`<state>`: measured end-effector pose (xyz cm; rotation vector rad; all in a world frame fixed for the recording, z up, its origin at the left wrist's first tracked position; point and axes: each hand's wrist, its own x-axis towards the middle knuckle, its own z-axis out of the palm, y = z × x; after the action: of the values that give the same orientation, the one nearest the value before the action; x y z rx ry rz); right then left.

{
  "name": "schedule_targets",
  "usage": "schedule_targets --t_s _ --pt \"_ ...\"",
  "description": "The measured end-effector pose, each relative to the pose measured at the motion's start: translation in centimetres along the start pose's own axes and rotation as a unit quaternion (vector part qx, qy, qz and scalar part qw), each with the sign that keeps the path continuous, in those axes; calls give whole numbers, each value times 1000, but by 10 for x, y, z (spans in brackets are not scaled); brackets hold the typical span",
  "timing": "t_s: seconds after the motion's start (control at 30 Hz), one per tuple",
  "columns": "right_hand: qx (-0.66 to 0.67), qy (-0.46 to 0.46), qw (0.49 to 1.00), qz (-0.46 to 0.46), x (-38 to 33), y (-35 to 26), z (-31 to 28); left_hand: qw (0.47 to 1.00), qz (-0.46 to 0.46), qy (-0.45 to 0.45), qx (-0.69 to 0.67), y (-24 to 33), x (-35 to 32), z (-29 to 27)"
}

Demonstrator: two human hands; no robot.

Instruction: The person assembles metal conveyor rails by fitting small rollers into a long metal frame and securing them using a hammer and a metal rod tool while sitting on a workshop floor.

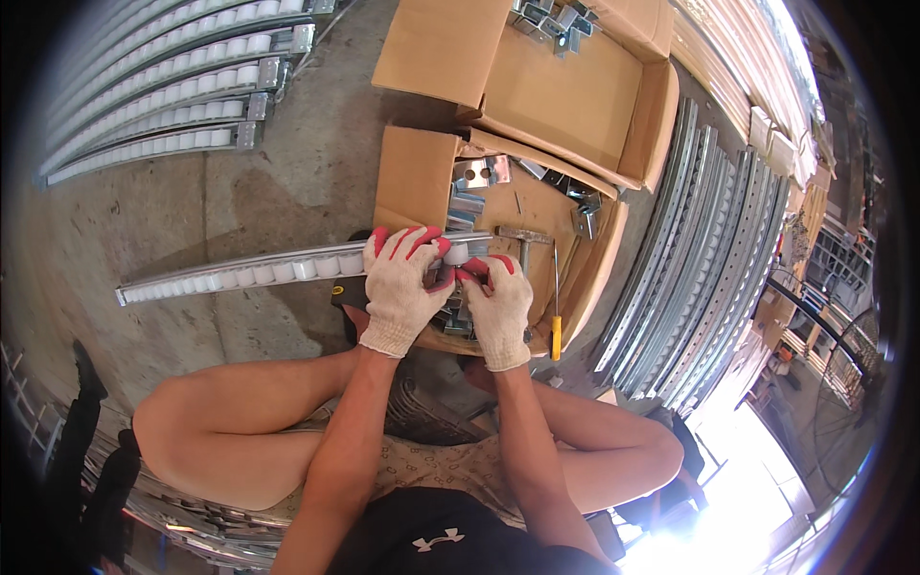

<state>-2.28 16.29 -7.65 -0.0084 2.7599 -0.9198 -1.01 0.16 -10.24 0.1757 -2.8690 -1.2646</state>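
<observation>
A long metal roller track (240, 275) with a row of white plastic rollers lies across in front of me, its right end over a cardboard box (596, 273). My left hand (398, 297), in a white glove with red fingertips, is closed around the track near that end. My right hand (500, 311), gloved alike, has its fingers pinched together beside the last white roller (456, 253). What those fingers hold is hidden. Just right of the track's end, a hammer (523, 235) lies in the box, and a screwdriver (556, 335) with a yellow handle leans at its right side.
Metal brackets (482, 172) sit in the near box. A second open box (565, 101) behind it holds more brackets (561, 21). Several roller tracks (192, 88) lie at the far left. Metal rails (685, 259) are stacked on the right. My crossed legs flank the near box.
</observation>
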Motion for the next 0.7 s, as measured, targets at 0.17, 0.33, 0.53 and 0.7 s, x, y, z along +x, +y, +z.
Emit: schedule_targets --t_s 0.17,0.33,0.53,0.7 --pt "27 11 999 22 -1 1 7 1000 1 7 -11 -2 -1 3" --pt "77 -33 994 75 12 -5 -4 998 -16 -11 -58 -3 0 1" --pt "154 -150 960 181 44 2 -20 993 -23 -77 -88 -10 4 -7" --pt "66 -155 985 18 47 21 -13 996 29 -25 -85 -11 11 -6"
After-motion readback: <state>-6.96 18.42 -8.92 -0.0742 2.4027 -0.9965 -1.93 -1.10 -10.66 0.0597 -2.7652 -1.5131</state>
